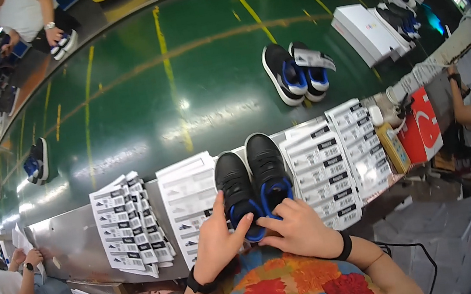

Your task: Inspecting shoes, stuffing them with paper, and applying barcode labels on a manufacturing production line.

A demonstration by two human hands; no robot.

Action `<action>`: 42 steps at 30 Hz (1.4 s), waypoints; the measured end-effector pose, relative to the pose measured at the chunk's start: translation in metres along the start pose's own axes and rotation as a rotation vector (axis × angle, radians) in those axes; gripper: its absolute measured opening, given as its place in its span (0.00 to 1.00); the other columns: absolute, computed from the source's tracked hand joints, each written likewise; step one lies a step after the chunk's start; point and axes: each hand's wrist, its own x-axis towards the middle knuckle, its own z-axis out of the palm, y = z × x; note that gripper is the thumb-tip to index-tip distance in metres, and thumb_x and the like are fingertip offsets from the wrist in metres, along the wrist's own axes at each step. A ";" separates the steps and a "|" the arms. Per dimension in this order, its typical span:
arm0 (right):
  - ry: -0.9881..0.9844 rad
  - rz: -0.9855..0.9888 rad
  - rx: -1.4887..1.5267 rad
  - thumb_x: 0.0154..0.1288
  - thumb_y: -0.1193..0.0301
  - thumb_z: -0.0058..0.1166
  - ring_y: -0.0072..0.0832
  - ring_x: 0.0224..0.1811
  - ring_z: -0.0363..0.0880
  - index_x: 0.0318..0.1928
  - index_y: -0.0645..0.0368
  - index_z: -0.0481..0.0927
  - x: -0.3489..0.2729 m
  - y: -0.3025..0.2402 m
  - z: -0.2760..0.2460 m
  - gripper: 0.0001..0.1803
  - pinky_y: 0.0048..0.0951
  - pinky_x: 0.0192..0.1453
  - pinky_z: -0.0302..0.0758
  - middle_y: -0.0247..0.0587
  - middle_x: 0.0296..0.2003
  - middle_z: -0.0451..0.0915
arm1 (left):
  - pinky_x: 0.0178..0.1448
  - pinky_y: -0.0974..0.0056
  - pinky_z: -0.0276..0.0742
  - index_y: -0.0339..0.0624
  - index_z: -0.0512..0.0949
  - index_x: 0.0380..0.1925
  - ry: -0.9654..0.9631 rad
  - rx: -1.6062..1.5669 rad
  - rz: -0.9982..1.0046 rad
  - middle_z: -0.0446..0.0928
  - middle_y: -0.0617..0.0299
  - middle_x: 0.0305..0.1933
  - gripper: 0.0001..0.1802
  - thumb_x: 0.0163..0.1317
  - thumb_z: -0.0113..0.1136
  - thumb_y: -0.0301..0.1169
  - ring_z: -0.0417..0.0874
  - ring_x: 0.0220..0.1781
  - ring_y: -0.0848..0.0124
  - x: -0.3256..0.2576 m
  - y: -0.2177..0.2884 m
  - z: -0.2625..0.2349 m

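Observation:
A pair of black shoes with white soles and blue lining lies in front of me, toes pointing away, on the near metal ledge. My left hand holds the left shoe by its heel end, thumb over the collar and fingers along the outer side. On the right shoe, my right hand has its bent fingers at the blue heel collar. The fingertips inside the collar are partly hidden. Sheets of printed labels lie left of the pair, and more label sheets lie close on its right.
A green conveyor belt with yellow lines runs beyond the ledge. On it are another shoe pair with a tag, a white shoebox and a single shoe. A red box stands at right. Co-workers sit on both sides.

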 end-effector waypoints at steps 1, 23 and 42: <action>0.030 -0.026 0.067 0.50 0.56 0.69 0.37 0.40 0.73 0.42 0.50 0.83 -0.007 0.008 0.014 0.20 0.39 0.45 0.69 0.38 0.34 0.73 | 0.43 0.64 0.80 0.31 0.59 0.68 0.028 0.156 0.078 0.83 0.44 0.43 0.38 0.59 0.63 0.27 0.87 0.41 0.65 -0.001 -0.010 0.004; 0.427 0.334 0.375 0.56 0.75 0.64 0.43 0.50 0.78 0.54 0.64 0.75 0.003 0.021 -0.003 0.24 0.34 0.54 0.74 0.53 0.49 0.77 | 0.49 0.35 0.83 0.24 0.56 0.66 -0.418 -2.185 -0.463 0.64 0.22 0.57 0.44 0.66 0.53 0.54 0.75 0.52 0.25 -0.026 -0.024 -0.001; -0.057 0.424 1.427 0.78 0.66 0.39 0.45 0.63 0.73 0.70 0.65 0.59 -0.049 0.080 0.041 0.26 0.42 0.66 0.74 0.56 0.65 0.68 | 0.63 0.61 0.73 0.34 0.66 0.65 -0.001 -0.244 0.245 0.75 0.53 0.60 0.28 0.64 0.57 0.24 0.79 0.58 0.63 -0.027 -0.067 -0.001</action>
